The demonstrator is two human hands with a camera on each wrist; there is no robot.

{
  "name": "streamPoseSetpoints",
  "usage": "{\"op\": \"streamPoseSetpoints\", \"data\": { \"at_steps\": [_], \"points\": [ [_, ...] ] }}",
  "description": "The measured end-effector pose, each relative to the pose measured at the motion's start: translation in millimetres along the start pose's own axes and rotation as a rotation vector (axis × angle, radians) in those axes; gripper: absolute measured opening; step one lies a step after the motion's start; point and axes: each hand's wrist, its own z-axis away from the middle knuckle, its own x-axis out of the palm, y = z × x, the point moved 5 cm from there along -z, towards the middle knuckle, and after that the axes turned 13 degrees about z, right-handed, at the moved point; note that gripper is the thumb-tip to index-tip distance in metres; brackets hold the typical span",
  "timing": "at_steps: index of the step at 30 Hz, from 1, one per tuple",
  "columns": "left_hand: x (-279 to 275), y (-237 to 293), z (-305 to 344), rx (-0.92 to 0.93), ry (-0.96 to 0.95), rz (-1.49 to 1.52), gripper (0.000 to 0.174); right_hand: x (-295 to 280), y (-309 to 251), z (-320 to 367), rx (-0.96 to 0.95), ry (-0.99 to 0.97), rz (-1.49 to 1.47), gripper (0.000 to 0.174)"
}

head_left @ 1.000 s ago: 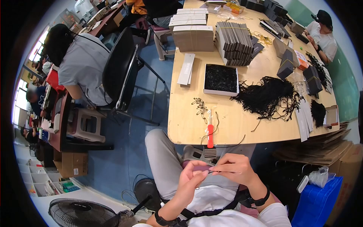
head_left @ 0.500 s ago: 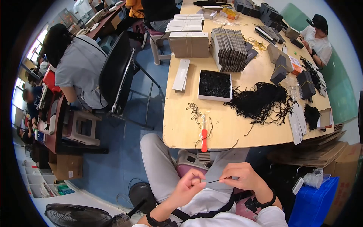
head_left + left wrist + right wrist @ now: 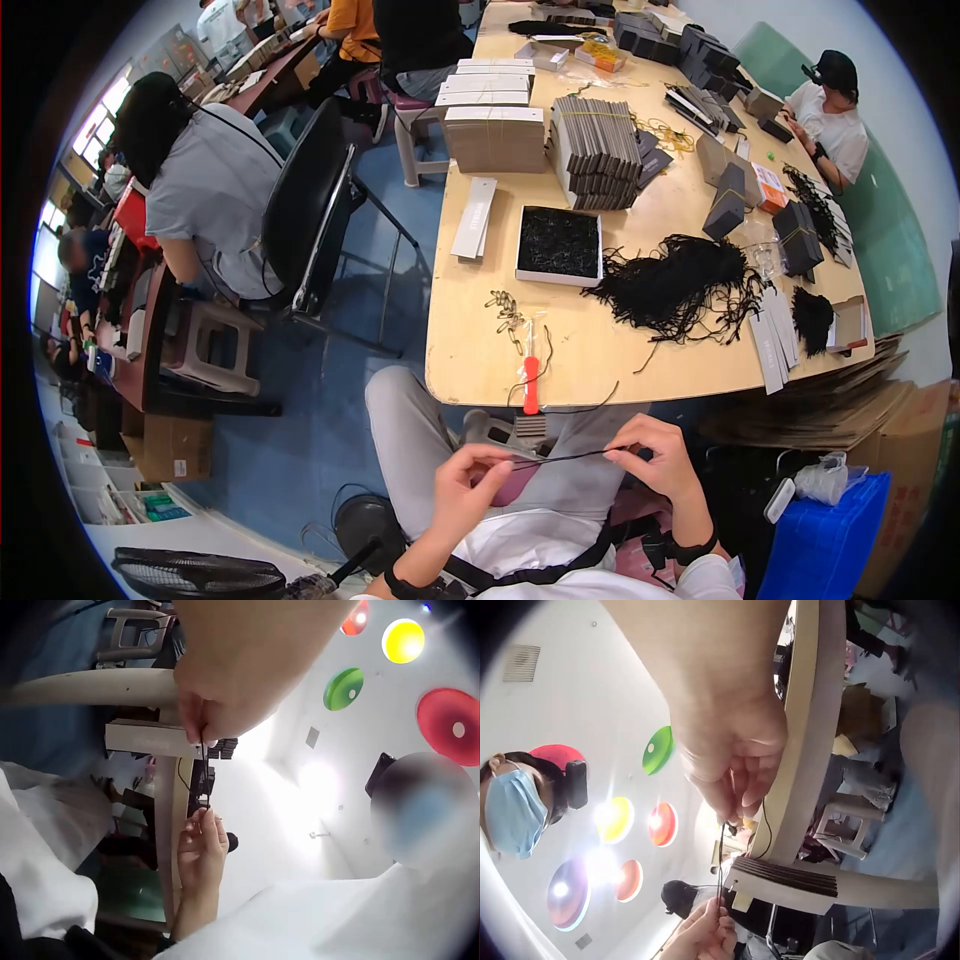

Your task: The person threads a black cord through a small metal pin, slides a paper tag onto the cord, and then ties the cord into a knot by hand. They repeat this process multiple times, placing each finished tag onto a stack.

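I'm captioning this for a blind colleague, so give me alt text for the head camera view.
A person's left hand and right hand pinch a thin black cord stretched between them. Beyond, a wooden table bears a red-handled tool, a white box of black pieces, a heap of black cords and stacked grey cards.

Bright, fairly even indoor light falls across the tabletop [image 3: 480, 360], and the windows [image 3: 52, 258] glow pale at the far left. Over in the wrist views, the white ceiling [image 3: 562, 682] flares around the lamps, washing out detail, while the floor [image 3: 45, 731] sits dim. Wide-lens curvature bends the edges into black corners; the left wrist view looks soft.
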Motion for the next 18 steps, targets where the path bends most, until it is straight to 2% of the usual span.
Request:
{"op": "streamPoseSetpoints", "data": {
  "at_steps": [2, 3, 5, 9, 11, 12, 14, 18],
  "points": [
    [-5.0, -11.4, 0.6, -0.251, 0.065, 0.603, 0.016, 0.1, -6.2, 1.5, -0.048, -0.049, 0.034, 0.01],
    [-6.5, -9.6, -0.5, -0.256, 0.062, 0.603, 0.016, 0.7, -5.4, 2.7, -0.043, -0.047, 0.035, 0.01],
    [6.0, -10.9, 1.2, -0.498, -0.08, 1.163, 0.02, 4.6, -5.2, 4.2, -0.115, -0.073, 0.061, 0.008],
    [2.3, -11.4, -0.1, -0.46, -0.082, 1.15, 0.026, 5.6, 0.1, 7.9, -0.135, -0.108, 0.069, 0.007],
    [3.7, -10.5, -0.8, -0.472, -0.196, 1.152, 0.028, 6.3, 3.2, 9.4, -0.142, -0.15, 0.025, 0.006],
    [4.4, -8.8, -0.8, -0.471, -0.191, 1.151, 0.028, 5.2, 5.6, 10.3, -0.143, -0.154, 0.021, 0.006],
    [7.7, -4.6, -4.4, -0.395, -0.173, 0.934, 0.03, 0.2, 13.1, 9.4, -0.115, -0.137, 0.002, 0.006],
    [13.7, -5.4, -15.1, -0.263, -0.157, 0.741, 0.034, -0.8, 29.9, 7.2, -0.047, -0.033, -0.017, 0.005]
  ]
}}
